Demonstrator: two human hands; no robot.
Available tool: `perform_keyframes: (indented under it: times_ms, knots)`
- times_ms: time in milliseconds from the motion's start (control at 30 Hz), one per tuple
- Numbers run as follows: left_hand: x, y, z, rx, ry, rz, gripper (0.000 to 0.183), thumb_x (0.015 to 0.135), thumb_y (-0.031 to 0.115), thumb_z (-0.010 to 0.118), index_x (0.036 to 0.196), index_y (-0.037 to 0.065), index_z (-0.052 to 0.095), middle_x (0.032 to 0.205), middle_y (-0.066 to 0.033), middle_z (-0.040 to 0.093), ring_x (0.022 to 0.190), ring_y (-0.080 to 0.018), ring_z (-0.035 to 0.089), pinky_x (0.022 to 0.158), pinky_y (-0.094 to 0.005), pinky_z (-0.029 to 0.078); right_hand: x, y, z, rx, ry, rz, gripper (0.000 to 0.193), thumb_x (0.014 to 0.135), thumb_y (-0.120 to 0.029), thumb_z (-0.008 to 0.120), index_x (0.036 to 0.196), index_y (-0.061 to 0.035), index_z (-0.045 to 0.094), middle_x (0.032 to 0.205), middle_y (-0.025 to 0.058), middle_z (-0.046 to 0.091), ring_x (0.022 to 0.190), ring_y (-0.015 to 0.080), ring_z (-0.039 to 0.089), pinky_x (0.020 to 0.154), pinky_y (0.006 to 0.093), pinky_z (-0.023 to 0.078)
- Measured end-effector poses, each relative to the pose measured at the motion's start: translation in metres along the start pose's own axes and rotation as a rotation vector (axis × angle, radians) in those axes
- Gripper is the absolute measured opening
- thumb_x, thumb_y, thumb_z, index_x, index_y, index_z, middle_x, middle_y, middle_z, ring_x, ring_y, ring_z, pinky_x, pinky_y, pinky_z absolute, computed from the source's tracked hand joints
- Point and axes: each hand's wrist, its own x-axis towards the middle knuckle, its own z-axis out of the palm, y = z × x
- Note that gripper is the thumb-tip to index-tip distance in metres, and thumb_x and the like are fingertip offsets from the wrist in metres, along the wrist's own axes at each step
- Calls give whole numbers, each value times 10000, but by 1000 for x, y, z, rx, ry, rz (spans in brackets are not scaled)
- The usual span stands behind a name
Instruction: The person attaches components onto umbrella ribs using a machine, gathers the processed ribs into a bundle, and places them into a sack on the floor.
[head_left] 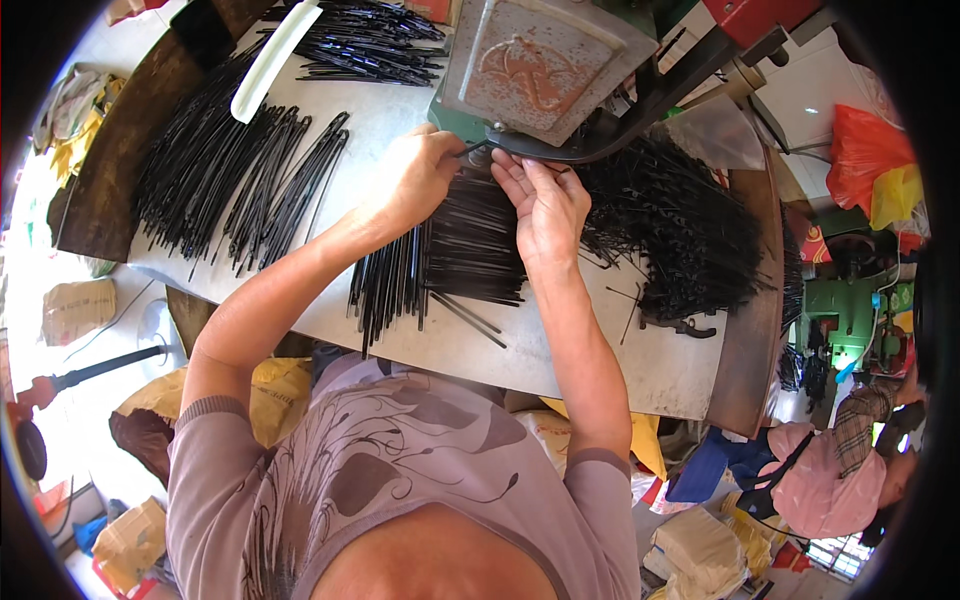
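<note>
My left hand (420, 170) pinches a thin black rod (474, 147) at the machine's work point, under its worn grey cover (545, 75). Palm up, my right hand (548, 200) is there too, its fingertips close together just below the black curved lever (590, 150). What those fingers hold is too small to make out. Beneath both hands lies a stack of slim black rods (475, 240), most of them side by side. A tangled heap of black jointed pieces (695, 225) rests to the right of my right hand.
More black rods (195, 170) lie in bundles on the left of the pale metal tabletop (590, 365), under a white plastic strip (272, 65). A wooden rim (745, 375) edges the table. At far right, another person in pink (825, 480) sits near a green machine (840, 305).
</note>
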Motion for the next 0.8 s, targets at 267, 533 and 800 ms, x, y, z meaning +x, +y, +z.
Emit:
perform_keyframes:
  times_ms: [267,533,800]
  knots:
    - [-4,1,0,154,9,92,190,719,0,510,901,8,563,879,-180,543,757,-356,558,658,-389,461,2,2,-2,38,-1,15,110,808,-4,521,880,53,459,897,174,565,813,263,604,719,332,522]
    - [-7,10,-5,410,-116,172,199,721,17,510,918,4,532,884,-180,528,706,-368,563,601,-385,469,1,-2,-3,66,35,104,72,823,1,489,886,33,475,948,202,554,900,323,570,791,400,497]
    - [-6,22,-6,-966,-203,-726,87,786,118,582,746,53,540,635,-41,536,457,-106,477,390,-202,363,-12,-25,-8,-122,-126,293,144,769,-79,578,885,-5,533,863,118,586,765,208,585,704,328,488]
